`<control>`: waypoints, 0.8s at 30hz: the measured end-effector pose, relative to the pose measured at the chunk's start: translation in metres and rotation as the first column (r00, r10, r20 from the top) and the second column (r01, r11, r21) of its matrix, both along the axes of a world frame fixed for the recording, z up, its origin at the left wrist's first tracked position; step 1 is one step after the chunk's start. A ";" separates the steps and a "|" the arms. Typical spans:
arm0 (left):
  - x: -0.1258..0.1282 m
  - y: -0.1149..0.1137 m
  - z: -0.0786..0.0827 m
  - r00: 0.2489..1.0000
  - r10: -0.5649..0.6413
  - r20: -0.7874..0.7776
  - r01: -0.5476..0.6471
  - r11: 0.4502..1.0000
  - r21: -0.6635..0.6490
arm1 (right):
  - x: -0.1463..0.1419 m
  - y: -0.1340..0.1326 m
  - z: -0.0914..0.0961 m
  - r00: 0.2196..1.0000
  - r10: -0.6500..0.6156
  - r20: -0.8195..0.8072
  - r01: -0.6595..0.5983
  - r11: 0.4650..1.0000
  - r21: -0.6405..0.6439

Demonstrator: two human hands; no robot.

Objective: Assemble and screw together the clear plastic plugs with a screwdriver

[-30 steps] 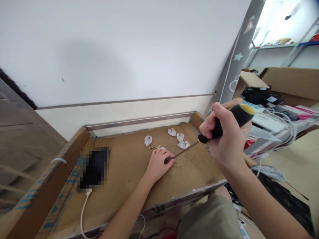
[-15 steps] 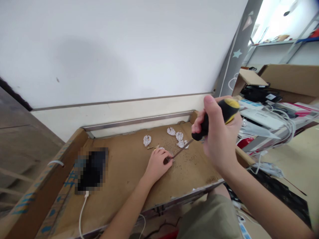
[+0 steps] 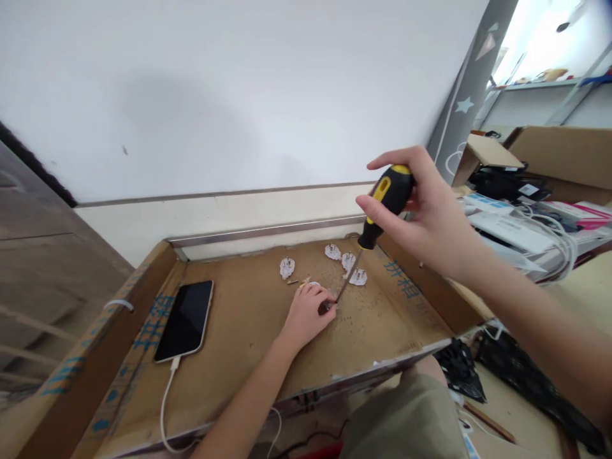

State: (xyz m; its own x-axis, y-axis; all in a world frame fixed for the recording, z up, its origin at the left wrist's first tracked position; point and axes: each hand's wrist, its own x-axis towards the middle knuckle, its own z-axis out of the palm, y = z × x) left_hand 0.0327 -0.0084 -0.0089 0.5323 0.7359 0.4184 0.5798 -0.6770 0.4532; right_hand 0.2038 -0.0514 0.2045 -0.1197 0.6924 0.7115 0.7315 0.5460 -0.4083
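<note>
My right hand (image 3: 421, 204) is around the black and yellow handle of a screwdriver (image 3: 389, 194), with the thumb and index finger partly lifted off it. The thin shaft slants down to the left, its tip at a small clear plastic plug part (image 3: 329, 306). That part is pinched in the closed fingers of my left hand (image 3: 308, 312), resting on the cardboard; most of it is hidden. Several clear plug pieces with metal pins (image 3: 287, 268) lie beyond my hands. A small brass-coloured pin (image 3: 292, 282) is beside my left fingers.
Small dark screws or bits (image 3: 366, 312) are scattered over the cardboard tray (image 3: 229, 357). A phone (image 3: 185, 319) with a white cable (image 3: 165, 408) lies at the left. A white board (image 3: 239, 115) stands behind. Boxes and cables (image 3: 540, 233) are piled at the right.
My right hand has loosened its wrap and turned, thumb and index finger now spread along the handle. The screwdriver stands steeper, its handle further left. My left hand stays on the plug part.
</note>
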 end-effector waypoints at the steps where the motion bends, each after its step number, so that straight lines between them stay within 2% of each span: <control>1: 0.000 0.000 0.000 1.000 -0.001 -0.001 0.001 1.000 0.002 | 0.004 0.000 0.005 0.987 -0.101 0.128 0.098 0.995 0.026; 3: -0.001 0.000 -0.001 1.000 -0.001 -0.004 0.001 1.000 0.006 | 0.011 0.001 0.015 0.912 -0.245 0.329 0.233 0.969 0.077; 5: -0.001 0.001 -0.002 1.000 -0.001 -0.008 0.001 1.000 0.010 | 0.015 0.000 0.025 0.852 -0.264 0.452 0.253 0.964 0.085; 7: -0.001 0.002 -0.003 1.000 -0.007 -0.015 0.008 1.000 0.017 | 0.015 -0.001 0.034 0.837 -0.171 0.519 0.179 0.983 0.036; 10: -0.001 0.003 -0.002 0.999 -0.025 -0.038 0.026 0.999 0.038 | 0.006 -0.005 0.043 0.841 0.036 0.541 0.002 0.998 -0.070; 12: -0.001 0.002 -0.001 0.998 -0.029 -0.056 0.032 0.998 0.048 | -0.003 -0.007 0.045 0.822 0.051 0.567 -0.015 0.998 -0.069; 14: 0.000 0.001 0.000 0.997 -0.027 -0.069 0.031 0.998 0.050 | -0.015 -0.009 0.043 0.786 -0.078 0.613 0.084 0.996 0.020; 17: 0.000 0.001 0.001 0.996 -0.028 -0.082 0.032 0.999 0.043 | -0.032 -0.010 0.041 0.709 -0.306 0.635 0.271 0.950 0.154; 19: 0.000 0.000 0.000 0.996 -0.029 -0.082 0.032 0.999 0.039 | -0.037 -0.009 0.043 0.680 -0.340 0.650 0.313 0.936 0.161; 21: 0.000 0.000 0.000 0.997 -0.029 -0.072 0.032 0.999 0.037 | -0.034 -0.004 0.048 0.688 -0.251 0.680 0.250 0.963 0.103; 23: 0.000 0.000 -0.001 0.998 -0.025 -0.061 0.028 0.999 0.036 | -0.026 0.004 0.056 0.709 -0.054 0.703 0.113 0.993 -0.038; 24: 0.000 0.000 -0.001 0.998 -0.021 -0.059 0.023 0.999 0.036 | -0.021 0.007 0.059 0.714 0.049 0.698 0.049 0.992 -0.120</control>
State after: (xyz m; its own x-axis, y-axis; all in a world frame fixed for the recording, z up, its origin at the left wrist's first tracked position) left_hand 0.0329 -0.0087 -0.0100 0.5724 0.7086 0.4125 0.5896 -0.7054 0.3935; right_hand 0.1832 -0.0439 0.2635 -0.5483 0.7662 0.3350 0.8344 0.5283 0.1572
